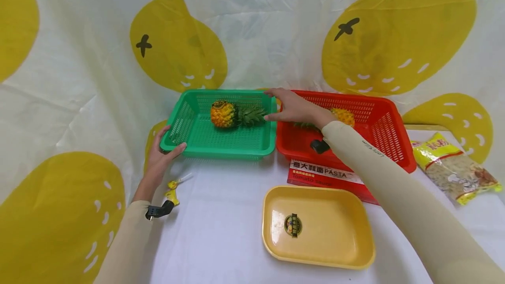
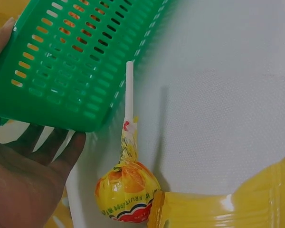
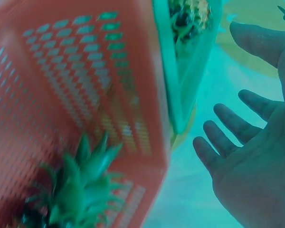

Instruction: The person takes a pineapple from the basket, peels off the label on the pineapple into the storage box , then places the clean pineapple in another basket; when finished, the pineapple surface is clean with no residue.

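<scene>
Now | left hand grips green basket corner | right hand spread, empty, above pineapple | risk: basket tips, pineapple rolls

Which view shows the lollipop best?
The left wrist view: the lollipop lies whole beside the green basket. The head view shows it small, by the left hand. The right wrist view misses it.
</scene>
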`<state>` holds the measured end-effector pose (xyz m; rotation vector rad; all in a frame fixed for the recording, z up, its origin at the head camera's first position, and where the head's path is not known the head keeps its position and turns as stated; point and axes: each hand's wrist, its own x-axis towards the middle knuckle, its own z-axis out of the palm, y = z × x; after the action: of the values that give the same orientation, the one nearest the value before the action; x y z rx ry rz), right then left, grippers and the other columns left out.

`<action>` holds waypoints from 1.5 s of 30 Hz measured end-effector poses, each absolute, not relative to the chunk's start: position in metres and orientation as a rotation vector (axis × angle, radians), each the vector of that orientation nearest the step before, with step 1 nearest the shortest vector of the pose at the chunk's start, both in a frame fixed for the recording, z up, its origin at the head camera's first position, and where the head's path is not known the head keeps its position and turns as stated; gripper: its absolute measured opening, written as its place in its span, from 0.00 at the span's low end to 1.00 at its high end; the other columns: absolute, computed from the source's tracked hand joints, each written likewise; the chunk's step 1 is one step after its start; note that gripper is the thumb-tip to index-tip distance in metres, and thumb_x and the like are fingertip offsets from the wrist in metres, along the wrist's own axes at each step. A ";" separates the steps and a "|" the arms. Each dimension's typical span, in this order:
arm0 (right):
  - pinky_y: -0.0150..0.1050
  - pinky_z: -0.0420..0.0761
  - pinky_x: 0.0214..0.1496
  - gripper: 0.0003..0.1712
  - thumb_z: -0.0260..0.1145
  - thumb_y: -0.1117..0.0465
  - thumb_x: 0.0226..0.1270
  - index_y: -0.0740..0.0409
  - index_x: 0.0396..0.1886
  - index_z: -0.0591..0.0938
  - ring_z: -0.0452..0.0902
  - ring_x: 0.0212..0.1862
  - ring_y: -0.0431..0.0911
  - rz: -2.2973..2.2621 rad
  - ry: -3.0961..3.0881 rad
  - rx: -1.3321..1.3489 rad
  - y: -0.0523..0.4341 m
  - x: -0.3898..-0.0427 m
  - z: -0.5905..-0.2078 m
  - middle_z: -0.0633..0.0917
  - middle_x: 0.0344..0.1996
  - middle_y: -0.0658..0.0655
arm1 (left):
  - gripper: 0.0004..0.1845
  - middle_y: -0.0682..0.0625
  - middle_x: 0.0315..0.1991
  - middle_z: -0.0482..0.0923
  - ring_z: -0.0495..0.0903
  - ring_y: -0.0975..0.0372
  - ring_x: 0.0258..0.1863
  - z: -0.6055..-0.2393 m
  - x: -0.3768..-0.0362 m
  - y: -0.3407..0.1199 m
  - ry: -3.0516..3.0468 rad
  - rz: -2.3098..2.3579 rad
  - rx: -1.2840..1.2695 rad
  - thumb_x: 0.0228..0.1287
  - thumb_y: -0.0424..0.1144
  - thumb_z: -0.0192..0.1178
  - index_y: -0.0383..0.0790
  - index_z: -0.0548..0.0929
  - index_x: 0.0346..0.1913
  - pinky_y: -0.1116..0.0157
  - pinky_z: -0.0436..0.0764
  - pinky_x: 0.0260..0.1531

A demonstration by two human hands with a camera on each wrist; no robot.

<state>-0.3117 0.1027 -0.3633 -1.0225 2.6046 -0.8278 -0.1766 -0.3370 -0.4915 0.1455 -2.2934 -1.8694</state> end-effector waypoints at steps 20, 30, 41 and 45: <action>0.57 0.60 0.77 0.46 0.70 0.53 0.75 0.66 0.82 0.60 0.56 0.79 0.61 -0.794 2.523 -0.968 0.038 -0.341 -0.387 0.62 0.80 0.67 | 0.48 0.48 0.82 0.54 0.61 0.51 0.75 -0.498 -0.180 -0.332 -2.316 -1.892 0.144 0.70 0.44 0.74 0.64 0.56 0.85 0.64 0.72 0.64; 0.58 0.64 0.75 0.43 0.70 0.51 0.76 0.62 0.82 0.63 0.59 0.78 0.60 -0.736 2.551 -0.914 0.012 -0.355 -0.394 0.64 0.79 0.65 | 0.48 0.50 0.83 0.51 0.59 0.52 0.76 -0.490 -0.171 -0.334 -2.310 -1.855 0.159 0.70 0.44 0.73 0.65 0.56 0.84 0.61 0.70 0.65; 0.65 0.56 0.76 0.42 0.69 0.49 0.77 0.55 0.83 0.64 0.47 0.80 0.68 -0.563 2.627 -0.864 -0.009 -0.363 -0.409 0.62 0.80 0.64 | 0.46 0.47 0.80 0.57 0.65 0.51 0.72 -0.492 -0.171 -0.339 -2.289 -1.846 0.149 0.70 0.44 0.73 0.65 0.58 0.83 0.68 0.73 0.60; 0.65 0.55 0.77 0.43 0.68 0.47 0.77 0.56 0.83 0.63 0.46 0.80 0.69 -0.506 2.627 -0.836 -0.011 -0.363 -0.410 0.62 0.80 0.64 | 0.47 0.47 0.80 0.57 0.64 0.51 0.73 -0.494 -0.173 -0.338 -2.313 -1.839 0.141 0.70 0.45 0.74 0.66 0.57 0.83 0.66 0.72 0.61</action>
<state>-0.3628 -0.0110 -0.4104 -0.8355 2.6268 -0.5056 -0.1730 -0.3381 -0.4940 0.1412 -2.3132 -1.8390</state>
